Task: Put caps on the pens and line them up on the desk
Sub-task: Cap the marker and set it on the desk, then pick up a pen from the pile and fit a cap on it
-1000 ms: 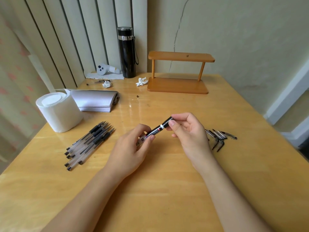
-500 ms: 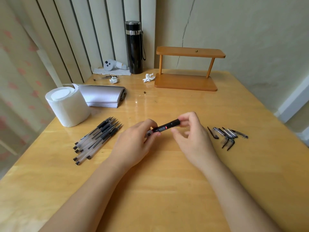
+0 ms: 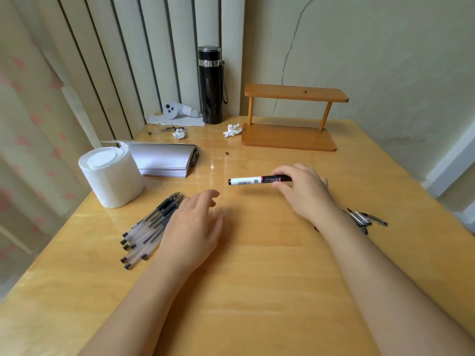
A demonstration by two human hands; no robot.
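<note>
- Bare desk (image 3: 257, 291) wood spans the near edge between both forearms.
- Left hand (image 3: 192, 227), fingers loose and holding nothing, overlaps the pile of uncapped pens (image 3: 151, 224).
- Loose caps (image 3: 365, 218) lie near the right edge.
- Right hand (image 3: 303, 191) pinches a capped marker (image 3: 254, 180), level over open mid-desk.

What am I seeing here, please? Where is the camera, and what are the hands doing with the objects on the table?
There is no machine: the camera sits on a person's head and looks down at their bare hands. The right hand holds a marker by its black end, just above the wooden desk. The left hand is open and holds nothing; it reaches over a bunch of uncapped pens. Loose pen caps lie at the right. Farther back are a tissue roll, a stack of paper, a black flask and a small wooden shelf.
</note>
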